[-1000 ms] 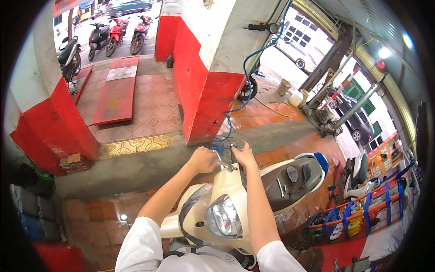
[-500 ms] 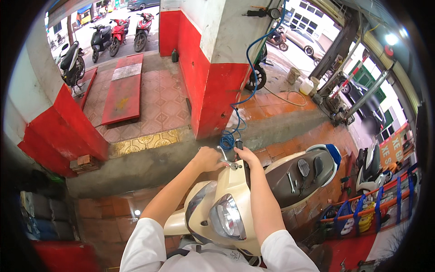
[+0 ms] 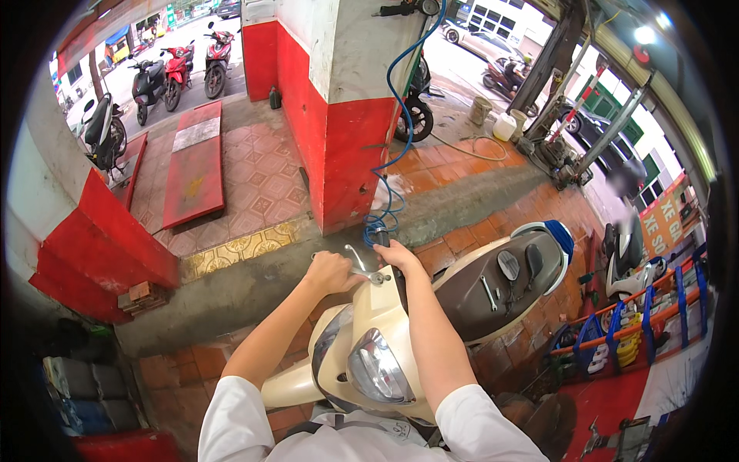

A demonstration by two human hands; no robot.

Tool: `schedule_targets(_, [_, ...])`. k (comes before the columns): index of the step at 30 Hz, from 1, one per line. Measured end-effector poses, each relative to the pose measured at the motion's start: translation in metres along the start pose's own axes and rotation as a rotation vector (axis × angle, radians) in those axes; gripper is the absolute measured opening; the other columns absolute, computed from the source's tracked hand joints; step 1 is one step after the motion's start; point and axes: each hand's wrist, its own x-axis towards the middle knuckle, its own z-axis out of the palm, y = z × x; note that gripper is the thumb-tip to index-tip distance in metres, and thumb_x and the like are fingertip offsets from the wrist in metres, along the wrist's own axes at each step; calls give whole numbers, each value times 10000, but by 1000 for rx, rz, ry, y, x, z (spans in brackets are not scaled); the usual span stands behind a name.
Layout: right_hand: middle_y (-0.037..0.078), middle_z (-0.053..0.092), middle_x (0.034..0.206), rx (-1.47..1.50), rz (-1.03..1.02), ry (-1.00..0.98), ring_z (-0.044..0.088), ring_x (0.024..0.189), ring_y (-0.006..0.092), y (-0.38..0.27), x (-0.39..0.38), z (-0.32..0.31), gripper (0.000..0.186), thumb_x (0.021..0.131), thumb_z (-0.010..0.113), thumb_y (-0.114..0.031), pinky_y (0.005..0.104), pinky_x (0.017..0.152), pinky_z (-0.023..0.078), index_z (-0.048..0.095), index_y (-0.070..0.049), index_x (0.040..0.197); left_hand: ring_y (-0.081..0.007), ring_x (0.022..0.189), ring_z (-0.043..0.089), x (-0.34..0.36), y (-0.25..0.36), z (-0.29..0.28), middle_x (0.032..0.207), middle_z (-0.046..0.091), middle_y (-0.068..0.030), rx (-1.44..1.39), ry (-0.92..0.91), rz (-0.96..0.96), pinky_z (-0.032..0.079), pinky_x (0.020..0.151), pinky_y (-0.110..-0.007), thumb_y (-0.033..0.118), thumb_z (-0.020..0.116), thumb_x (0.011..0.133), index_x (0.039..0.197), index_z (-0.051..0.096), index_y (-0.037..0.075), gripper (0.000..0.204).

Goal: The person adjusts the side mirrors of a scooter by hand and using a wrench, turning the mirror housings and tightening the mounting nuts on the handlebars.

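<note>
rolling rightward in front of a pale car (image 3: 479, 38), a motorbike (image 3: 505, 78) has moved on since the earlier frame, while the left hand (image 3: 331, 272) stays clenched round a silver wrench (image 3: 362, 272), its head at a metal fitting (image 3: 386, 278) near the top edge of the cream handlebar cover (image 3: 372, 316); the right hand (image 3: 398, 255) grasps the black grip (image 3: 382, 236), seemingly as a brace; the work looks best served by keeping the wrench square and level, lest it slip and scratch the cover; midway between the long edges of the scooter seat (image 3: 460, 306), another wrench (image 3: 488, 292) lies near two oval mirrors (image 3: 507, 266)
</note>
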Motion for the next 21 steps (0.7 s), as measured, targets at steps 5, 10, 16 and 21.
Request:
schedule_targets(5, [161, 699, 814, -118, -2, 30, 674, 702, 233, 16, 21, -17, 449, 890, 651, -337, 382, 674, 534, 587, 80, 1043, -408, 608, 664, -43, 62, 25, 625, 644, -219, -156, 101, -402, 546, 607, -485, 523, 493, 959, 693, 678, 32, 588])
schedule_targets(10, [139, 674, 792, -117, 50, 162, 656, 659, 237, 43, 40, -27, 363, 926, 634, -321, 368, 601, 521, 579, 35, 970, -360, 556, 637, -56, 69, 16, 615, 630, -194, -286, 195, -498, 511, 556, -453, 476, 582, 926, 715, 643, 27, 500])
schedule_targets(16, [235, 713, 900, -164, 35, 54, 714, 803, 310, 4, 21, 2, 614, 907, 634, -381, 403, 761, 541, 512, 165, 1161, -117, 508, 402, -45, 53, 5, 548, 416, -14, -845, 358, -493, 374, 493, -306, 291, 816, 750, 909, 699, 19, 336])
schedule_targets(21, [130, 700, 745, -268, -71, 194, 670, 685, 219, 51, 52, -17, 398, 903, 654, -376, 369, 669, 525, 662, 21, 870, -82, 542, 444, 6, 75, 19, 556, 452, 9, -923, 258, -334, 406, 530, -294, 271, 793, 769, 1113, 726, 53, 413])
